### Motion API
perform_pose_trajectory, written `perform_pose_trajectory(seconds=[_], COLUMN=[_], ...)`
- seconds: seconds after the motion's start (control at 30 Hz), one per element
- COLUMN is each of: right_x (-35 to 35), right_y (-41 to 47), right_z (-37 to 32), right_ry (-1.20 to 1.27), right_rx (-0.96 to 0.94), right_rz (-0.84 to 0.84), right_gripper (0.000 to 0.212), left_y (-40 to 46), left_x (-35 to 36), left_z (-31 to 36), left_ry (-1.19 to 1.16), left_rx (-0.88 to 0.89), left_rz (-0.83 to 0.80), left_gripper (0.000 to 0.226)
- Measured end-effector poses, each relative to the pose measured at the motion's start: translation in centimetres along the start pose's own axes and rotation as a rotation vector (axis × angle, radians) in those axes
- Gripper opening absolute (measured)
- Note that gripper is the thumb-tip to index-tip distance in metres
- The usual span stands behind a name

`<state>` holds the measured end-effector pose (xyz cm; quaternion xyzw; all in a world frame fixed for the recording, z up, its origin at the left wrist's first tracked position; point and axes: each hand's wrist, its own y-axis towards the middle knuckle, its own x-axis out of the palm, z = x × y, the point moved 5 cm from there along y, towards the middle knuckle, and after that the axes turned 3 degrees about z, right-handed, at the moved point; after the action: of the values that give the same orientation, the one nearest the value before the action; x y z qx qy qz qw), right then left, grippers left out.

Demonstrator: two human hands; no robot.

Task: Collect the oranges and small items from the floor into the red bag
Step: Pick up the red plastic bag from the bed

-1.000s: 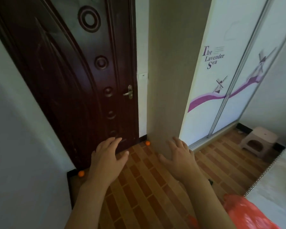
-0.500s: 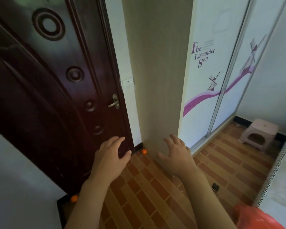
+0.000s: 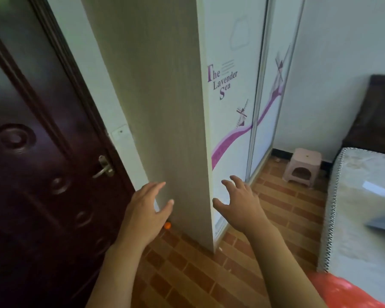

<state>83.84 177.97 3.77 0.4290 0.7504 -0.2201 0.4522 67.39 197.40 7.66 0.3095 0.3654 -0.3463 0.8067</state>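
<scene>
1. One orange [image 3: 167, 225] lies on the brick-pattern floor [image 3: 193, 276] at lower centre of the frame, at the foot of the wardrobe [image 3: 171, 121] side panel, partly hidden behind the left hand [image 3: 146, 213].
2. The left hand hangs in the air above the orange, palm down, fingers straight and slightly spread, holding nothing.
3. The right hand [image 3: 241, 204] is raised at centre frame just right of the wardrobe corner, fingers spread and loosely curved, holding nothing.
4. The red bag [image 3: 342, 292] shows at the lower right corner, beside the right forearm.
5. A dark door [image 3: 42, 174] with a metal handle [image 3: 105, 168] fills the left of the frame.
6. A small pink stool [image 3: 302, 166] stands at right centre, near a bed [image 3: 362, 210] along the right edge.
</scene>
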Motion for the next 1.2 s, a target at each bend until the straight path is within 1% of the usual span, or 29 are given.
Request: perform_pose_trajectory(seconds=[0.2,0.33,0.43,0.6,0.8,1.03,1.2], right_x=[-3.5,-7.4,-9.6,-12.5,-13.5,-16.1,-17.5], right_y=[2.5,2.7,0.0,-9.1,-18.4,-24.4,-26.6], right_z=[3.5,5.3,7.9,12.6,14.6,16.2,18.4], right_ry=[-0.022,-0.071,-0.114,-0.139,-0.176,-0.176,-0.145], right_rx=[0.199,0.312,0.484,0.793,1.022,1.083,1.072], right_rz=[0.098,0.244,0.317,0.45,0.522,0.626,0.671], right_gripper=[0.07,0.067,0.073,0.069,0.072,0.067,0.065], left_y=[8.7,13.4,14.8,12.5,6.3,0.6,-1.8], left_x=[5.6,8.3,11.0,15.8,20.0,21.3,21.7], left_z=[3.1,7.3,11.6,18.6,25.2,31.8,35.3], left_ry=[-0.075,-0.132,-0.168,-0.283,-0.365,-0.412,-0.404], left_rx=[0.195,0.334,0.481,0.675,0.888,1.022,1.071], left_rz=[-0.165,-0.239,-0.307,-0.444,-0.629,-0.698,-0.683], left_gripper=[0.058,0.058,0.057,0.056,0.06,0.059,0.057])
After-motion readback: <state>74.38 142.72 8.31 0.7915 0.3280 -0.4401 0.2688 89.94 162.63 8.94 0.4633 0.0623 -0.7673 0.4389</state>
